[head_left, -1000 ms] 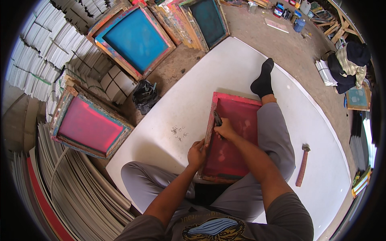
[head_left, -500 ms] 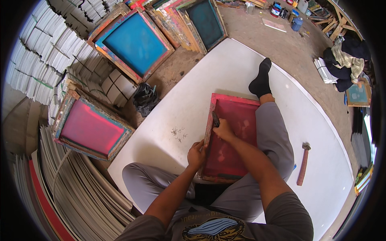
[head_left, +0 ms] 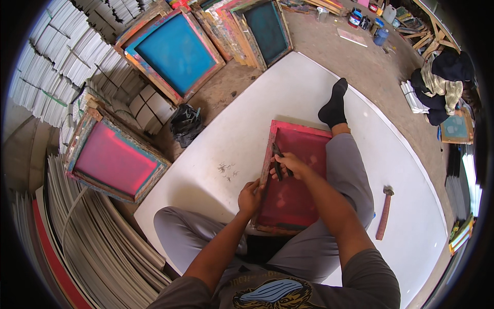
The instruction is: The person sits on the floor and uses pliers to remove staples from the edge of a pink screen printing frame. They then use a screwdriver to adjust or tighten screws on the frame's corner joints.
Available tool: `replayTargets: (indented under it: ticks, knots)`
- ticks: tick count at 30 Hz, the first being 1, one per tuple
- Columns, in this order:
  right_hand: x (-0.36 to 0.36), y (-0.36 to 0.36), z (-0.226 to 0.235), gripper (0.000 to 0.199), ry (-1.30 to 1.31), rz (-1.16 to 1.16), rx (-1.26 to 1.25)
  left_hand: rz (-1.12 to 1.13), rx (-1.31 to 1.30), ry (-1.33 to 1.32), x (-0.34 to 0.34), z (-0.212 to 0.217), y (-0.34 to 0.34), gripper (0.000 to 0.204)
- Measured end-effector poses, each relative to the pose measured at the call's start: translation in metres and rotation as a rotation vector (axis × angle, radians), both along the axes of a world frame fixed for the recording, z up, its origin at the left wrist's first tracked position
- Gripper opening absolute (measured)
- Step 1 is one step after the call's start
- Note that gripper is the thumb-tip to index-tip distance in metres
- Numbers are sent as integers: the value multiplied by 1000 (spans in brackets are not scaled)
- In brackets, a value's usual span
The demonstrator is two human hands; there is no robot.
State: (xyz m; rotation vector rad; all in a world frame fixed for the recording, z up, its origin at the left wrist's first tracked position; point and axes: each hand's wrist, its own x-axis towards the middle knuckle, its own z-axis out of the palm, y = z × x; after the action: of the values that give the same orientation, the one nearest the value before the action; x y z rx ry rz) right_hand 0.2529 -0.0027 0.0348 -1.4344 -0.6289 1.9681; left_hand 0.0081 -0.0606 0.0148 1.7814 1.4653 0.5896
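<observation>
Holding pliers [head_left: 278,152] over the mesh [head_left: 297,198], the right grip [head_left: 292,165] could tear it if they slip; the left grip [head_left: 249,197] clasps the side of the frame [head_left: 268,154].

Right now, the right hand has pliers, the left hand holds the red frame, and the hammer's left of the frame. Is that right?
Not quite: the head view shows the hammer lying right of the red frame. The right hand has pliers; the left hand holds the frame.

Left head-worn fisheye, looking steeply down over the shirt [head_left: 278,291], both hands [head_left: 250,198] near, floor [head_left: 370,67] beyond
</observation>
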Motion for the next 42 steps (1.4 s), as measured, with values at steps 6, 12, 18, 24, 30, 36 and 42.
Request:
replayTargets:
  ticks: [6,12,18,24,30,36,42]
  knots:
    - [8,7,3,44,61,65,-51,8,-36,19,0,6,0,40]
    - [9,12,-9,35,102,-2,-72,3,2,2,0,2,0,40]
    - [-2,12,-9,18,-63,-27,-24,8,-11,9,0,2,0,39]
    - [-7,13,-6,13,-197,-41,32,15,1,-6,3,9,-2,39]
    - [-17,11,-12,5,-390,-42,119,18,3,-38,-1,4,-3,38]
    - [-8,9,-34,10,-794,50,400,-19,42,-42,1,-2,1,39]
    - [-40,0,43,15,-550,425,259,261,-445,-533,-15,-9,45,51]
